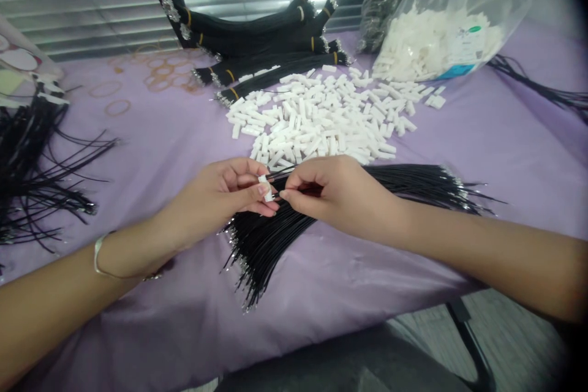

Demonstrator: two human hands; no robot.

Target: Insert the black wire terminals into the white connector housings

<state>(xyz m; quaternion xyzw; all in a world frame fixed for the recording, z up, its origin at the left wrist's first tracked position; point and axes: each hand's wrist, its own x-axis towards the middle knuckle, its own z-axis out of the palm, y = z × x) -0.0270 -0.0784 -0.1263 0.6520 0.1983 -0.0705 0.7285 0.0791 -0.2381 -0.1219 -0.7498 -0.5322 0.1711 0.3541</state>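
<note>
My left hand pinches a white plastic connector housing between thumb and fingers. Close beside it, my right hand is closed with thumb and forefinger on a thin black wire, whose end is at the connector. Whether the tip sits inside the housing is too small to tell. Under both hands lies a fanned bundle of black wires with shiny metal ends. Just beyond the hands spreads a heap of small white connector housings.
Tied bundles of black wires lie at the back, near scattered rubber bands. A clear bag of white parts stands at the back right. Loose black wires with white connectors are at the left on the purple cloth.
</note>
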